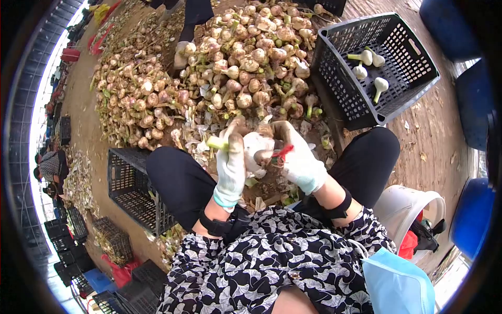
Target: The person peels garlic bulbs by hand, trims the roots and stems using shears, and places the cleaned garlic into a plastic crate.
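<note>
Both of my hands wear white work gloves, soiled at the fingers, and meet in front of my knees. My left hand (pixel 231 162) is closed around a garlic bulb (pixel 255 142), with a cut green stem (pixel 216 142) sticking out to the left. On the other side of the bulb, my right hand (pixel 300 159) is closed on a small tool (pixel 282 153) with red on it, mostly hidden by the fingers. Its kind I cannot make out. Just beyond my hands lies a big heap of untrimmed garlic (pixel 246 63), dirty and with stems on.
A black crate (pixel 361 99) at the right holds several white garlic bulbs (pixel 381 86). Another black crate (pixel 133 196) stands by my left knee. A white bucket (pixel 387 209) and blue barrels (pixel 473 214) are at the right. Garlic skins litter the ground.
</note>
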Available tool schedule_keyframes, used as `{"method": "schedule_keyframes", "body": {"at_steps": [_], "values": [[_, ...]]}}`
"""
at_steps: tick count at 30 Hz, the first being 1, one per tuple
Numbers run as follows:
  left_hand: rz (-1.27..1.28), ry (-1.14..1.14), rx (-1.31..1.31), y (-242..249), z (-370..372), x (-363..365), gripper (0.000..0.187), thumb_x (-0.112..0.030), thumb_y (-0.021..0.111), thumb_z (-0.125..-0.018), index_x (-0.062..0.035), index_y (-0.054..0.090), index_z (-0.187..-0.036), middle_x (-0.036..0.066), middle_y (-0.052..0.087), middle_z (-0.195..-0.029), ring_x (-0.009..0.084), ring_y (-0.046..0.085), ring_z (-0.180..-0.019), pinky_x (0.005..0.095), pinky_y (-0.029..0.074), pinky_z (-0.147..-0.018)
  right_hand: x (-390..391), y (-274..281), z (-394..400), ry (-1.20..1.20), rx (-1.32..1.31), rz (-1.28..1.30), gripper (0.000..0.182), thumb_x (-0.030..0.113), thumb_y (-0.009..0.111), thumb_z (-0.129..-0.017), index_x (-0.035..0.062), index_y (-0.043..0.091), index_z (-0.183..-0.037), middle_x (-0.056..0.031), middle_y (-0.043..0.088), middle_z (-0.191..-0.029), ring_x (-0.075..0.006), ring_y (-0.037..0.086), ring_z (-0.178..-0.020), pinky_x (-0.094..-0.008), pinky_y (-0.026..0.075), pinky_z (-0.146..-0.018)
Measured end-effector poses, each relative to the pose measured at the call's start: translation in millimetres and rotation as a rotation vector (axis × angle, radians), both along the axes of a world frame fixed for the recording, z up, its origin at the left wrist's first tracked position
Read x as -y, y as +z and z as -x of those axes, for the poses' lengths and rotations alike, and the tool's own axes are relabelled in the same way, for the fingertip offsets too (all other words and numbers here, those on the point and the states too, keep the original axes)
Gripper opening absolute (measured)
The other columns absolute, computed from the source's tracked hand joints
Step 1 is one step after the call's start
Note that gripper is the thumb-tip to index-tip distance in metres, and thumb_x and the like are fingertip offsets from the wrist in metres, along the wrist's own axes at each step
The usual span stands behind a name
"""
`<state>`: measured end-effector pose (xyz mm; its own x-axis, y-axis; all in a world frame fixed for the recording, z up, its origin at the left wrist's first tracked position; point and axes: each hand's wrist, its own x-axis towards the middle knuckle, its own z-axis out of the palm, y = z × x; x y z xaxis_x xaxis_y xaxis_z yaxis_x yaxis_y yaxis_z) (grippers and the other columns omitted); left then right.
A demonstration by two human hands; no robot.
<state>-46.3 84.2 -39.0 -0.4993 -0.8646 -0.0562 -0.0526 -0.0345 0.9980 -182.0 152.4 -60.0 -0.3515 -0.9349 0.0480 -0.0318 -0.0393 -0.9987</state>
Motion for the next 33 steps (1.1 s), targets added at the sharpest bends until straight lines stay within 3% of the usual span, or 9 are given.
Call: {"method": "schedule_keyframes", "body": {"at_steps": [5, 12, 13, 16, 20, 22, 23, 27, 33], "values": [[-0.345, 0.090, 0.081, -6, -3, 3, 0.041, -0.032, 0.046, -0.096, 0.0065, 0.054, -0.110, 0.010, 0.064, -0.089, 0.0124, 0.060, -0.066, 0.0213, 0.047, -0.057, 0, 20, 9, -0.097, 0.135, -0.141, 0.020, 0.016, 0.065, -0.081, -0.0026, 0.059, -0.087, -0.0089, 0.062, -0.078, -0.0138, 0.057, -0.071, -0.0272, 0.048, -0.067], [-0.565, 0.187, -0.364, -15, 9, 3, 0.027, -0.013, 0.046, -0.090, 0.0060, 0.054, -0.108, 0.012, 0.063, -0.096, 0.0196, 0.063, -0.085, 0.0315, 0.053, -0.074, -11, 11, 31, 0.106, 1.000, -0.198, 0.038, 0.018, 0.057, -0.089, 0.0058, 0.044, -0.122, -0.0034, 0.059, -0.094, -0.0133, 0.059, -0.075, -0.0247, 0.050, -0.061], [-0.624, 0.179, -0.381, -18, 10, 3, 0.027, -0.010, 0.046, -0.088, 0.0058, 0.055, -0.107, 0.013, 0.062, -0.098, 0.0204, 0.063, -0.088, 0.0324, 0.052, -0.077, 4, 6, 27, 0.095, 0.445, -0.194, 0.044, 0.017, 0.058, -0.088, 0.0068, 0.038, -0.125, -0.0028, 0.056, -0.099, -0.0127, 0.057, -0.086, -0.0271, 0.051, -0.068], [-0.787, 0.173, -0.477, -28, 10, 9, 0.029, -0.009, 0.046, -0.082, 0.0010, 0.059, -0.106, 0.013, 0.064, -0.100, 0.0251, 0.064, -0.088, 0.0376, 0.053, -0.077, 13, -28, 11, -0.025, 0.395, 0.135, 0.026, 0.014, 0.059, -0.086, 0.0058, 0.052, -0.110, -0.0020, 0.057, -0.091, -0.0096, 0.057, -0.076, -0.0264, 0.049, -0.051], [-1.087, 0.074, -0.693, -20, 4, 20, 0.027, -0.018, 0.047, -0.082, -0.0115, 0.065, -0.101, 0.007, 0.068, -0.093, 0.0298, 0.065, -0.081, 0.0470, 0.054, -0.062, 10, -51, 34, -0.284, 0.619, -0.346, 0.014, 0.014, 0.055, -0.088, 0.0032, 0.059, -0.096, -0.0037, 0.061, -0.077, -0.0129, 0.060, -0.078, -0.0272, 0.049, -0.064], [-1.056, 0.172, -0.621, -27, 7, 26, 0.022, -0.021, 0.053, -0.082, -0.0091, 0.067, -0.094, 0.008, 0.069, -0.089, 0.0262, 0.066, -0.082, 0.0422, 0.053, -0.076, 2, -50, 13, -0.139, 0.357, -0.022, 0.016, 0.011, 0.051, -0.088, 0.0004, 0.059, -0.096, -0.0049, 0.063, -0.077, -0.0170, 0.061, -0.074, -0.0288, 0.049, -0.067], [-1.126, 0.173, -0.611, -30, 7, 28, 0.024, -0.029, 0.050, -0.088, -0.0110, 0.065, -0.092, 0.007, 0.068, -0.088, 0.0278, 0.066, -0.077, 0.0432, 0.055, -0.064, -5, -97, 17, -0.041, -0.241, -0.091, 0.017, 0.005, 0.046, -0.085, -0.0007, 0.061, -0.089, -0.0172, 0.064, -0.084, -0.0261, 0.063, -0.075, -0.0318, 0.050, -0.067], [-1.024, 0.379, -0.402, -42, 5, 51, 0.025, -0.029, 0.047, -0.089, -0.0103, 0.063, -0.094, 0.009, 0.067, -0.087, 0.0270, 0.065, -0.079, 0.0424, 0.055, -0.072, -8, -68, -2, 0.646, -0.613, -0.734, 0.042, 0.031, 0.056, -0.080, 0.0060, 0.058, -0.114, -0.0245, 0.060, -0.107, -0.0353, 0.059, -0.101, -0.0402, 0.048, -0.086], [-0.685, -0.123, -0.630, 61, 122, 19, 0.069, -0.060, 0.053, -0.083, -0.0014, 0.052, -0.119, 0.016, 0.058, -0.118, 0.0266, 0.053, -0.113, 0.0431, 0.042, -0.097, 24, -80, 13, 0.147, -0.683, -1.019, 0.068, 0.027, 0.063, -0.077, 0.0138, 0.033, -0.137, -0.0196, 0.044, -0.125, -0.0365, 0.044, -0.117, -0.0492, 0.037, -0.097]]}}
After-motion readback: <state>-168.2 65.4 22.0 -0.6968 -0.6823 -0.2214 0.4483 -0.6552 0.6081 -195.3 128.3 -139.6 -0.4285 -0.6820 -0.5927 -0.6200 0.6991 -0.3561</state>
